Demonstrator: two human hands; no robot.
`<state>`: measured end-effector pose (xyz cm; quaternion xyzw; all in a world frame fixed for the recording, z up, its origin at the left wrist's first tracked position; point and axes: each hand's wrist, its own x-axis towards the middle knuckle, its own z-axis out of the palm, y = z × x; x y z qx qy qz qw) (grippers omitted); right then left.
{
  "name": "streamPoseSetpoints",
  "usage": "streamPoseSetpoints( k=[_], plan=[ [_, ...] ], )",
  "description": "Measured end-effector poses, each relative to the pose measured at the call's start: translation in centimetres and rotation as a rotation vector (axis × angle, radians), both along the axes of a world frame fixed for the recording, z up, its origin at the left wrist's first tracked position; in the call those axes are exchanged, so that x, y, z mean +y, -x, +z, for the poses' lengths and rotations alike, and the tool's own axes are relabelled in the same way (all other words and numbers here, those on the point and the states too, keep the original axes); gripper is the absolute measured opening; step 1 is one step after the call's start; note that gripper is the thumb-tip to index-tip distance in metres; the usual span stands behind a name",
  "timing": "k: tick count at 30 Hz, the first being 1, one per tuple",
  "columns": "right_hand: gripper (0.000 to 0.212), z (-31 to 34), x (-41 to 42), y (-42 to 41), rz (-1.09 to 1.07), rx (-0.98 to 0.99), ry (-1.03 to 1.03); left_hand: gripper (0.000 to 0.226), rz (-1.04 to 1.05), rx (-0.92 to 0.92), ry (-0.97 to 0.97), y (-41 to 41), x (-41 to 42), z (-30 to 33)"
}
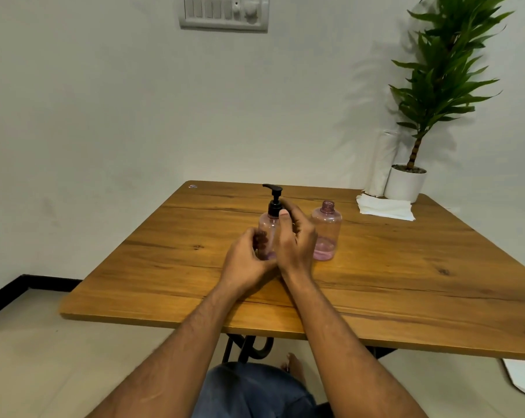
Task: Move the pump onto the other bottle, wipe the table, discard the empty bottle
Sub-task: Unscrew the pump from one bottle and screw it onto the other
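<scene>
A clear pink bottle point(266, 226) with a black pump point(274, 200) on top stands upright mid-table. My left hand point(245, 258) curls around its lower body. My right hand point(296, 238) is at its upper part, thumb up by the pump collar; whether it grips is not plain. Just to the right stands a second pink bottle point(326, 230), open-necked with no pump, a little pink liquid in its bottom. It stands apart from both hands.
A stack of white paper napkins point(385, 208) lies at the table's far right, beside a paper roll point(380, 164) and a potted plant point(406, 181). The wooden table point(406, 282) stands against a wall. A white bin's edge point(523, 380) shows on the floor at right.
</scene>
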<state>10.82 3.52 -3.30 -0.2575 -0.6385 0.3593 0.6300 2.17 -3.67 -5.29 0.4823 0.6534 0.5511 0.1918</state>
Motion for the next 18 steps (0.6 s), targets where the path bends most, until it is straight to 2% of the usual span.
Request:
streamPoseSetpoints(
  k=[3, 9, 15, 18],
  plan=[
    [0.048, 0.05, -0.43, -0.05, -0.019, -0.018, -0.012, 0.063, 0.004, -0.008, 0.011, -0.09, 0.08, -0.13],
    [0.032, -0.05, -0.31, 0.2, -0.062, -0.056, -0.027, 0.059, 0.017, 0.013, 0.002, -0.05, -0.06, 0.02],
    [0.052, -0.07, -0.54, 0.27, -0.044, -0.068, -0.037, 0.059, 0.02, 0.018, -0.001, 0.11, -0.01, -0.08],
    [0.046, -0.14, -0.72, 0.15, -0.086, -0.095, -0.059, 0.058, 0.029, 0.014, -0.006, 0.06, -0.09, -0.18]
  ],
)
